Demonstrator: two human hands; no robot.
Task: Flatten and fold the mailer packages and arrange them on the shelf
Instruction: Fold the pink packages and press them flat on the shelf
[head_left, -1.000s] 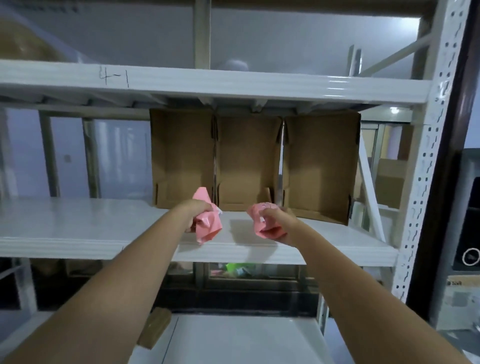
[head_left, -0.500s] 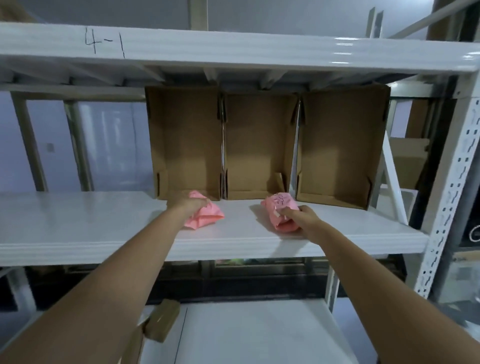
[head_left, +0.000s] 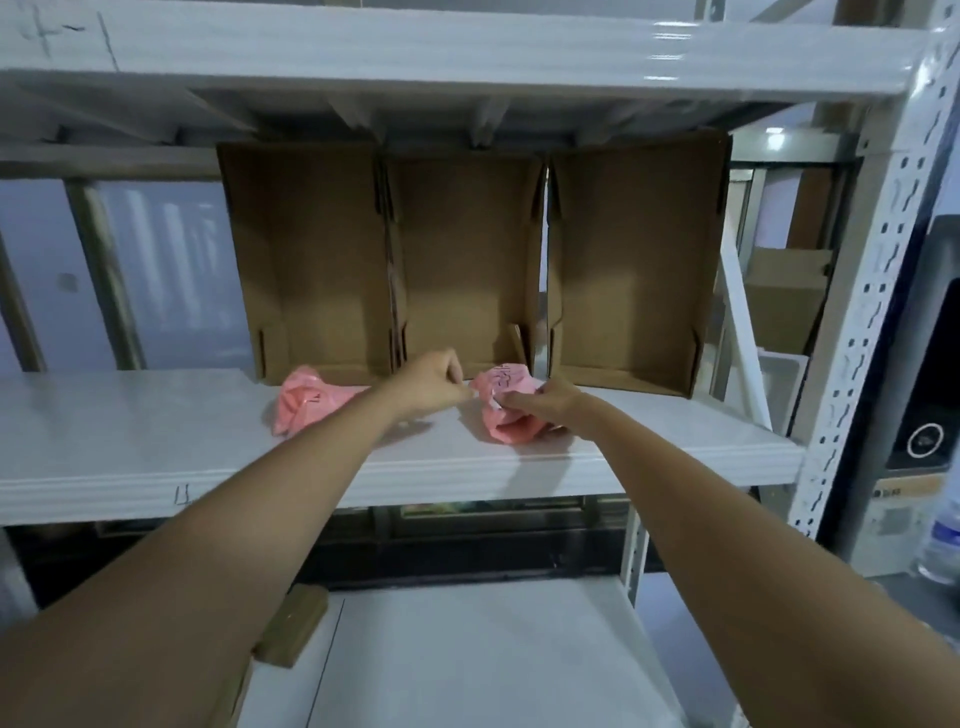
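**shelfnoob:** What's going on with the two crumpled pink plastic mailer packages here? Where are they sitting?

**packrat_88:** Both are lying on the white metal shelf board (head_left: 130, 431), right in front of the three open brown cardboard bins (head_left: 467, 249). The left-hand pink mailer (head_left: 304, 402) is sitting alone, nobody touching it. The right-hand pink mailer (head_left: 506, 410) is getting all the attention: the left hand (head_left: 434, 382) is curling its fingers and pinching the mailer's left edge, and the right hand (head_left: 545, 402) is gripping the near side with fingers bent around the plastic. Neither hand is spread flat.

**shelfnoob:** How's that stuff going to behave?

**packrat_88:** I'm guessing thin poly film, so really light, floppy and a bit slick. It's looking balled up, so it's probably going to spring back unless someone's pressing it down on the board. I'd be grabbing opposite edges or corners and pulling outward, then smoothing with a flat palm before folding. Not fragile, though tugging too hard might be stretching it.

**shelfnoob:** Any labels?

**packrat_88:** There's dark handwriting on top of the right mailer, but I can't read it. The beam of the upper white shelf (head_left: 467, 47) is showing a marker scrawl that looks like "4-1", and there's a small mark on the front lip of the lower board, too faint to make out.
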